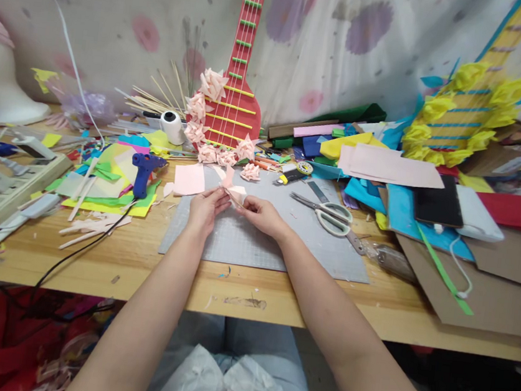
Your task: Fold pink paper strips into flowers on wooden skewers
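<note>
My left hand (pixel 209 207) and my right hand (pixel 261 213) meet over the grey cutting mat (pixel 254 248). Between their fingertips is a folded pale pink paper piece (pixel 229 179) with pointed petal-like parts; both hands pinch it. Just beyond lies a finished pink paper flower (pixel 251 171). To the left of my left hand rests a square of pink paper (pixel 189 179). Behind stands a red cardboard guitar (pixel 246 109), its left and lower edge lined with pink paper flowers. Scissors (pixel 331 216) lie to the right of my right hand.
A blue glue gun (pixel 143 173) stands on coloured paper scraps at left, its black cable crossing the table. A power strip (pixel 7 192) sits at the left edge. A yellow cutter (pixel 291 172), a phone (pixel 439 200), cardboard (pixel 488 303) and a yellow-flowered guitar (pixel 462 118) are at right.
</note>
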{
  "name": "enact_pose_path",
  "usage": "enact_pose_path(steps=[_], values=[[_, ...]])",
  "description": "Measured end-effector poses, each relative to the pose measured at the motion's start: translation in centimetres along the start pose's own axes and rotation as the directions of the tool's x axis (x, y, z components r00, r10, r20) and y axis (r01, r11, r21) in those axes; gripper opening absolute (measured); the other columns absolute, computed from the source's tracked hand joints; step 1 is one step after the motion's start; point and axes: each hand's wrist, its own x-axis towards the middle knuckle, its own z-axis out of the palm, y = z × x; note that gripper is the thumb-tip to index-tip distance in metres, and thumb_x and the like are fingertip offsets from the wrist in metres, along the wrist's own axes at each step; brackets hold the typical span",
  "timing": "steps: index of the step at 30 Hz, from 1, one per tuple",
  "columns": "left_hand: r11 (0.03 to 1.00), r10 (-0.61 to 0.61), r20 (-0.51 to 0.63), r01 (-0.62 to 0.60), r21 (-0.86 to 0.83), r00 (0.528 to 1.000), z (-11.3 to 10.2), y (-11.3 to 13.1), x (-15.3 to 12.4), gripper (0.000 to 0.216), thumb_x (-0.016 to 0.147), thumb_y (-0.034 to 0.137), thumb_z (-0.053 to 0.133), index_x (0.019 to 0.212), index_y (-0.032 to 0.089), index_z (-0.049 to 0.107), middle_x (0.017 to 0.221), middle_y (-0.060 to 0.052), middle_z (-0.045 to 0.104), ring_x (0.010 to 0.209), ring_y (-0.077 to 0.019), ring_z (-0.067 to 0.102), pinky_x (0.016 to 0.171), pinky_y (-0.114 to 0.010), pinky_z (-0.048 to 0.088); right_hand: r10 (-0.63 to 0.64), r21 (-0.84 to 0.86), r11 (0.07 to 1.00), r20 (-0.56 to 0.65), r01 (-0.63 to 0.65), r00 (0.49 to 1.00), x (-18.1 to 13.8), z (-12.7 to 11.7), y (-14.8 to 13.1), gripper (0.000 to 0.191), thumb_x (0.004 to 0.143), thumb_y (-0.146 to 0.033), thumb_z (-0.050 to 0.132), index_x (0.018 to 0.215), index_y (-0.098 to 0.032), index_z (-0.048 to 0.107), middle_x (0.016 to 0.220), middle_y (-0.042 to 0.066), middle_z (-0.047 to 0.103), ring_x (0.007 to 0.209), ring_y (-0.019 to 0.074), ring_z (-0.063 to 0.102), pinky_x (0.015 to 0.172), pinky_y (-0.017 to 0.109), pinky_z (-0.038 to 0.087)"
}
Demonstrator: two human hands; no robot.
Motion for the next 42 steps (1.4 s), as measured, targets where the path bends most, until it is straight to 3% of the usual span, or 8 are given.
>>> enact_pose_path(steps=[11, 14, 17, 21, 24, 30, 35, 42], values=[[0.999, 0.035, -0.006, -0.035, 0.016, 0.999, 0.4, 0.2, -0.6, 0.017, 0.056, 0.014, 0.064, 0.072, 0.01, 0.059, 0.062, -0.004, 0.063, 0.057, -0.0124, 0.061, 0.065, -0.029, 0.049, 0.024, -0.08, 0.997, 0.054, -0.02, 0.998, -0.3, 0.1, -0.5, 0.03, 0.07, -0.044, 0.053, 0.061, -0.018, 0.041, 0.053, -0.006, 0.04, 0.05, 0.0068, 0.035, 0.049, 0.021, 0.026], [0.999, 0.021, 0.004, -0.022, 0.028, 1.0, 0.5, 0.2, -0.7, 0.019, 0.055, 0.015, 0.064, 0.073, 0.01, 0.059, 0.062, -0.004, 0.064, 0.056, -0.0123, 0.061, 0.064, -0.029, 0.049, 0.076, -0.135, 0.986, -0.156, -0.098, 0.985, -0.1, -0.1, -0.8, 0.032, 0.067, -0.048, 0.055, 0.063, -0.019, 0.042, 0.055, -0.005, 0.044, 0.053, 0.0081, 0.039, 0.051, 0.022, 0.029], [0.999, 0.001, 0.057, -0.004, 0.038, 0.998, 0.5, 0.1, -0.7, 0.023, 0.055, 0.017, 0.065, 0.076, 0.009, 0.06, 0.065, -0.005, 0.065, 0.059, -0.0138, 0.062, 0.065, -0.029, 0.05, 0.123, 0.075, 0.992, -0.315, -0.104, 0.941, 0.4, 0.0, -0.5, 0.031, 0.064, -0.044, 0.058, 0.072, -0.02, 0.04, 0.067, -0.004, 0.05, 0.06, 0.0091, 0.046, 0.056, 0.023, 0.036], [0.998, -0.026, 0.111, 0.02, 0.057, 0.994, 0.6, 0.0, -0.8, 0.021, 0.055, 0.016, 0.065, 0.074, 0.009, 0.06, 0.068, -0.006, 0.065, 0.062, -0.015, 0.062, 0.065, -0.03, 0.05, 0.228, 0.507, 0.854, -0.157, -0.12, 0.961, 0.9, 0.3, 0.1, 0.035, 0.057, -0.031, 0.062, 0.08, -0.022, 0.036, 0.068, -0.006, 0.053, 0.059, 0.0095, 0.052, 0.058, 0.025, 0.042], [0.997, -0.034, 0.116, 0.026, 0.07, 0.993, 0.6, 0.0, -0.7, 0.02, 0.055, 0.015, 0.066, 0.073, 0.01, 0.06, 0.068, -0.005, 0.065, 0.062, -0.0139, 0.061, 0.063, -0.028, 0.049, 0.284, 0.647, 0.744, -0.08, -0.167, 0.955, 0.8, 0.4, -0.1, 0.035, 0.057, -0.028, 0.062, 0.082, -0.022, 0.038, 0.062, -0.008, 0.053, 0.052, 0.0084, 0.051, 0.052, 0.022, 0.04], [0.998, -0.043, 0.134, 0.035, 0.06, 0.99, 0.5, -0.4, -0.7, 0.023, 0.054, 0.016, 0.067, 0.076, 0.011, 0.061, 0.069, -0.005, 0.065, 0.061, -0.0127, 0.061, 0.06, -0.026, 0.048, 0.361, 0.806, 0.559, -0.023, -0.196, 0.932, 0.4, 0.0, -1.5, 0.031, 0.058, -0.026, 0.066, 0.076, -0.021, 0.043, 0.065, -0.006, 0.056, 0.054, 0.0068, 0.049, 0.051, 0.02, 0.036], [0.995, 0.021, 0.139, -0.033, 0.09, 0.99, 0.8, -0.6, -1.0, 0.027, 0.053, 0.023, 0.069, 0.076, 0.011, 0.062, 0.069, -0.005, 0.065, 0.062, -0.0126, 0.061, 0.06, -0.025, 0.048, 0.301, 0.87, 0.451, 0.059, -0.197, 0.952, 0.4, -0.3, -1.4, 0.024, 0.059, -0.025, 0.066, 0.075, -0.019, 0.049, 0.067, -0.005, 0.057, 0.056, 0.0065, 0.048, 0.054, 0.021, 0.037], [0.995, 0.019, 0.114, -0.029, 0.093, 0.993, 1.1, -0.8, -1.2, 0.029, 0.051, 0.023, 0.069, 0.077, 0.012, 0.063, 0.071, -0.004, 0.065, 0.06, -0.0125, 0.06, 0.06, -0.027, 0.048, 0.334, 0.83, 0.506, 0.062, -0.234, 0.941, 0.5, -0.1, -1.1, 0.023, 0.058, -0.024, 0.065, 0.073, -0.019, 0.048, 0.064, -0.005, 0.054, 0.057, 0.0077, 0.048, 0.052, 0.021, 0.036]])
